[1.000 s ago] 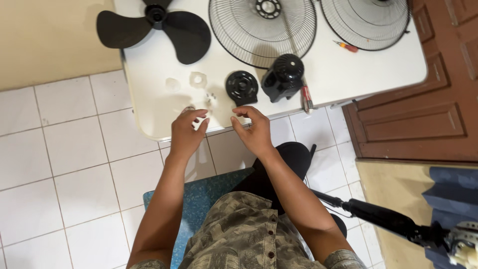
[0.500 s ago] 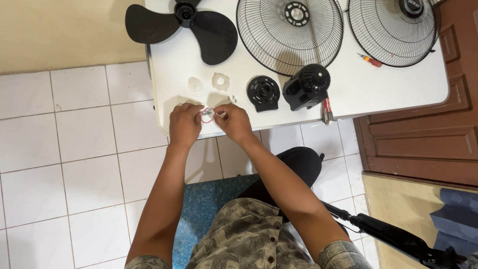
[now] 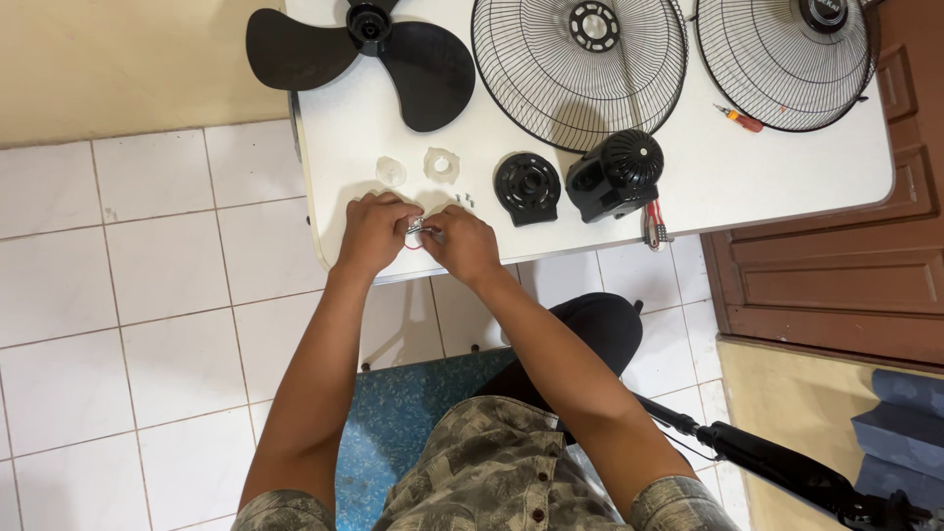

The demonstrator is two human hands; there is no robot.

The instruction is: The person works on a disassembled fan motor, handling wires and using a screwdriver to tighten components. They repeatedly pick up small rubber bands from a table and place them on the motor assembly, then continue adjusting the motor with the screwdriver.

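A white desk stands over a white tiled floor, with a brown panelled door at the right. On the desk lie 2 round black wire fan grilles: one at the top centre with a round hub plate in its middle, the other at the top right with a dark round badge at its hub. A black 3-bladed fan blade lies at the top left, partly over the desk edge. Below the centre grille sits a black motor housing, and just left of it a black round cap. A small red-handled tool lies beside the housing near the front edge, and a small orange screwdriver lies near the right grille. 2 clear plastic pieces rest above the hands. The left hand and right hand meet at the desk's front edge, fingers pinched together on a small metal part with a trace of red, held between them just above the surface.
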